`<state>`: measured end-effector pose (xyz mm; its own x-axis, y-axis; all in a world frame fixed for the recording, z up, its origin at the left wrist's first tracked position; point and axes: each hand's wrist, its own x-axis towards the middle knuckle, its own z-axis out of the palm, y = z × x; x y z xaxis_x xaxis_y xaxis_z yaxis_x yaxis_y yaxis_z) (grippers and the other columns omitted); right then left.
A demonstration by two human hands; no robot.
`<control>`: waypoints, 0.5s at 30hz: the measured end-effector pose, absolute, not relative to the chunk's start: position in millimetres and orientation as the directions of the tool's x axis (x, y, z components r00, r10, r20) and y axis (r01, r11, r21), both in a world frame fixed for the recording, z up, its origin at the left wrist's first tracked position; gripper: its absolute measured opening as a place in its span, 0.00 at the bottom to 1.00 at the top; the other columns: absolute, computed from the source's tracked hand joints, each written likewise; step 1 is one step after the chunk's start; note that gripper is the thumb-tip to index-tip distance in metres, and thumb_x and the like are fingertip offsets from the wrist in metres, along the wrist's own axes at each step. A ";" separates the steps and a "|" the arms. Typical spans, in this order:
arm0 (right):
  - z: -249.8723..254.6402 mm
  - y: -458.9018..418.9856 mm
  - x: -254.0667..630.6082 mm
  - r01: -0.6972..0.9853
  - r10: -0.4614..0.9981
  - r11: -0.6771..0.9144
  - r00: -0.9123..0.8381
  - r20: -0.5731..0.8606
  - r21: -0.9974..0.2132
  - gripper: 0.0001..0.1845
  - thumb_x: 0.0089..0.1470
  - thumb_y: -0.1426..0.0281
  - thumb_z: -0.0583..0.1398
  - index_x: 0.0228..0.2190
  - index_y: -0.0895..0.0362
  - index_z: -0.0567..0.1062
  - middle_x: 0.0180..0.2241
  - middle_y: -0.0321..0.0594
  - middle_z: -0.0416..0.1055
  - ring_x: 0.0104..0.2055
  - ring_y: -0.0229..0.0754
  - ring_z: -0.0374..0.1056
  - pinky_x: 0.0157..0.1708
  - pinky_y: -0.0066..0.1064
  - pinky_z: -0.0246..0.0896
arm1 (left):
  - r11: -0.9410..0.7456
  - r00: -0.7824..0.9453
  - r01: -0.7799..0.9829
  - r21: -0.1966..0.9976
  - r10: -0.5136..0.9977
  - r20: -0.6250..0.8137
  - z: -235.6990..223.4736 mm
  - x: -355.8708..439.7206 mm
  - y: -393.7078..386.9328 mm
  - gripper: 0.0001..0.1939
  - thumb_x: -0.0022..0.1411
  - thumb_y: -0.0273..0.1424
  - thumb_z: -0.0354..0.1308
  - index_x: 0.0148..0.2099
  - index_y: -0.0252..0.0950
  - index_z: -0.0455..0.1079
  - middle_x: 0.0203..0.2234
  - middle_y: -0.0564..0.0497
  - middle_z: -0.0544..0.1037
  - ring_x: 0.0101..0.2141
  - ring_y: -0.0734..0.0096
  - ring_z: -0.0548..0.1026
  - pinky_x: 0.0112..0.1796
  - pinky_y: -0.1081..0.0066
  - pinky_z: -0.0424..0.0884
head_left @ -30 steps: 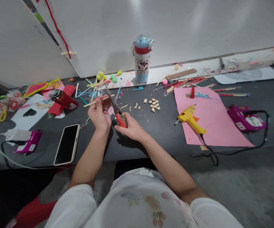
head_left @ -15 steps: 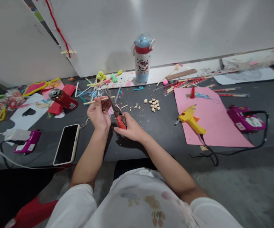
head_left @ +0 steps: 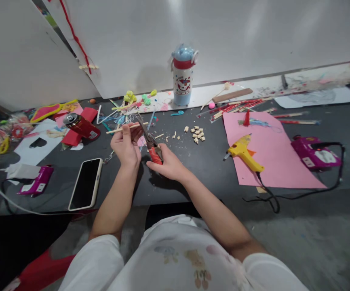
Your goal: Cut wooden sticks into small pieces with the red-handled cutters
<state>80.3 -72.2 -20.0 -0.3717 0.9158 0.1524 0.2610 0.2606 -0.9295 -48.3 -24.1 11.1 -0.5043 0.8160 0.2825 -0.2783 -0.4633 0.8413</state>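
Observation:
My left hand [head_left: 125, 146] pinches a thin pale wooden stick [head_left: 117, 131] between thumb and fingers, its right end lying at the jaws of the pliers. Those long-nosed pliers [head_left: 148, 138] have red handles, and my right hand [head_left: 169, 161] is closed round them, jaws pointing up and away from me. Whether the jaws bite the stick I cannot tell. To the right of the pliers lies a small cluster of short cut wood pieces [head_left: 198, 134], with a few thinner bits and crumbs scattered nearer the tool.
A phone [head_left: 84, 185] lies left of my forearm, near a tilted red can [head_left: 82, 126]. A bottle [head_left: 182, 76] stands at the back. Right, a yellow glue gun [head_left: 244, 152] rests on pink paper [head_left: 272, 161], its cord hanging over the edge by a purple power box [head_left: 314, 153].
Both hands stay nearly in place, still holding the stick and the pliers. Part of another person's hand now shows at the far left edge.

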 end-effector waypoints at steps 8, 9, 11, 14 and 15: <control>-20.6 -72.2 80.3 0.287 0.923 0.266 -0.352 0.157 -0.920 0.26 0.47 0.53 0.60 0.40 0.57 0.61 0.36 0.40 0.67 0.38 0.43 0.65 0.38 0.35 0.60 | -0.448 -0.516 -0.249 0.859 0.811 0.274 11.2 -49.2 -23.5 0.15 0.53 0.43 0.62 0.31 0.34 0.73 0.25 0.53 0.78 0.26 0.76 0.77 0.30 0.76 0.73; -20.5 -72.1 80.3 0.295 0.925 0.262 -0.347 0.153 -0.919 0.26 0.47 0.52 0.59 0.39 0.57 0.61 0.35 0.39 0.67 0.37 0.43 0.65 0.37 0.35 0.60 | -0.439 -0.521 -0.248 0.863 0.812 0.263 10.4 -49.6 -22.6 0.15 0.52 0.43 0.63 0.31 0.34 0.73 0.24 0.53 0.78 0.26 0.76 0.77 0.31 0.76 0.73; -20.2 -71.9 80.1 0.309 0.930 0.255 -0.337 0.145 -0.916 0.25 0.47 0.51 0.58 0.39 0.56 0.61 0.33 0.38 0.67 0.35 0.42 0.65 0.35 0.34 0.59 | -0.424 -0.524 -0.261 0.867 0.817 0.242 8.4 -50.4 -20.7 0.15 0.52 0.43 0.63 0.31 0.34 0.73 0.24 0.53 0.78 0.26 0.76 0.77 0.31 0.75 0.74; -19.6 -72.3 79.5 0.336 0.939 0.242 -0.319 0.132 -0.910 0.25 0.47 0.50 0.57 0.38 0.56 0.62 0.32 0.36 0.67 0.33 0.41 0.64 0.32 0.32 0.57 | -0.408 -0.519 -0.286 0.867 0.827 0.218 5.6 -51.3 -18.4 0.15 0.52 0.43 0.63 0.31 0.35 0.73 0.24 0.53 0.78 0.26 0.76 0.77 0.31 0.74 0.74; -19.3 -72.6 79.3 0.349 0.942 0.234 -0.311 0.123 -0.907 0.25 0.47 0.49 0.57 0.38 0.56 0.62 0.31 0.36 0.67 0.32 0.41 0.64 0.32 0.32 0.57 | -0.405 -0.519 -0.291 0.867 0.828 0.213 4.9 -51.6 -17.8 0.15 0.52 0.42 0.63 0.31 0.35 0.73 0.24 0.53 0.78 0.26 0.76 0.77 0.31 0.75 0.74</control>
<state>79.3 -72.6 -19.3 -0.3109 0.9424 0.1234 0.3493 0.2341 -0.9073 -51.6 -17.8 4.9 -0.5187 0.8281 0.2127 -0.2914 -0.4051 0.8666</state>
